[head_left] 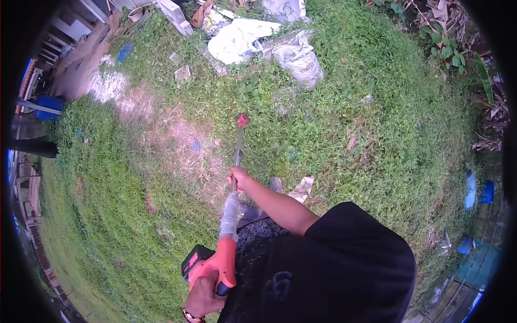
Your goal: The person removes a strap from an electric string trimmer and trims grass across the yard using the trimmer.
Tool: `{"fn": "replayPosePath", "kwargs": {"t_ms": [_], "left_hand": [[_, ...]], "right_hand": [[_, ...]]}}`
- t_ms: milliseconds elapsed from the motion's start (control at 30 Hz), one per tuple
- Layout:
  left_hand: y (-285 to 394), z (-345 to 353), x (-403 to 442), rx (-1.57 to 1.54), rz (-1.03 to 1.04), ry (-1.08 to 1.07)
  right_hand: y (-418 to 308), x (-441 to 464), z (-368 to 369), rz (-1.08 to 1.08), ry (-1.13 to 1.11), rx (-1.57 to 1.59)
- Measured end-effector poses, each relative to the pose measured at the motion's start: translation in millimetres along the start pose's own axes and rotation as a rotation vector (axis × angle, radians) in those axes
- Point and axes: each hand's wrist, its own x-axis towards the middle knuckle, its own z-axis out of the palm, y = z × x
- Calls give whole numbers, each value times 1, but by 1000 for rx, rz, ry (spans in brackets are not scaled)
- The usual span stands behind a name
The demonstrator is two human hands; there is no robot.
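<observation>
Two hands (242, 178) grip pole tool (229, 215) | red tip (243, 119) indistinct | shoe (276, 184) part-hidden

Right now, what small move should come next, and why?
Probably ease the red head of the tool away from the pale patch, farther into the grass: it sits near where they meet, and the left hand and right hand both grip the tool.

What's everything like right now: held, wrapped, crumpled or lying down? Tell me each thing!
Left hand: closed around the red handle.
Right hand: closed around the pole.
Battery: fitted to the red handle.
Plastic wrap: wound around the pole.
Red tip: over the grass; can't tell if it's spinning.
Printed bag: lying down.
White sheet: crumpled.
Grass: green, with a dry patch.
</observation>
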Motion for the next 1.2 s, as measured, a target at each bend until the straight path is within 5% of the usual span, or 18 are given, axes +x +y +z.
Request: {"fn": "replayPosePath", "kwargs": {"t_ms": [367, 533, 600, 767, 867, 1200], "left_hand": [[-9, -51, 53, -11, 256, -409], [-9, -71, 72, 26, 173, -556], [-27, -65, 67, -5, 297, -436], [-35, -67, 36, 1, 245, -288], [-29, -76, 9, 37, 2, -290], [-13, -53, 0, -102, 46, 133]], "right_hand": [[-12, -41, -179, -121, 483, 237], [-21, -70, -185, -40, 627, 212], [-16, -66, -175, -14, 656, 151], [23, -18, -127, -3, 516, 51], [35, -10, -69, 44, 373, 23], [24, -19, 66, 9, -23, -14]]}}
